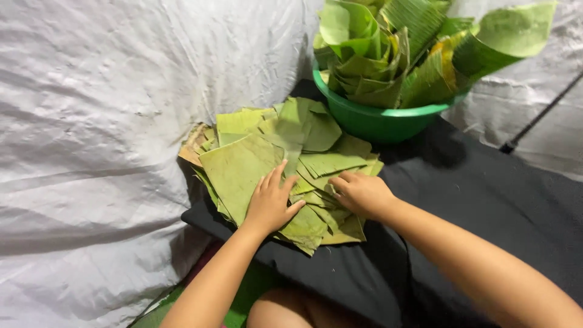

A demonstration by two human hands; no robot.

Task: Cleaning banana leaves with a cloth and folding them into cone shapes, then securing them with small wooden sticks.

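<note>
Both your left hand (269,203) and right hand (362,193) lie open, flat on the leaf stack (285,164): light, limp, tear-prone, so pinch one sheet's edge.

A big white plastic sheet (103,121) with many wrinkles covers the space on the left and behind. A black cloth (486,200) lies flat on the right. A thin dark pole (537,118) leans across the white sheet. The light is soft.
</note>
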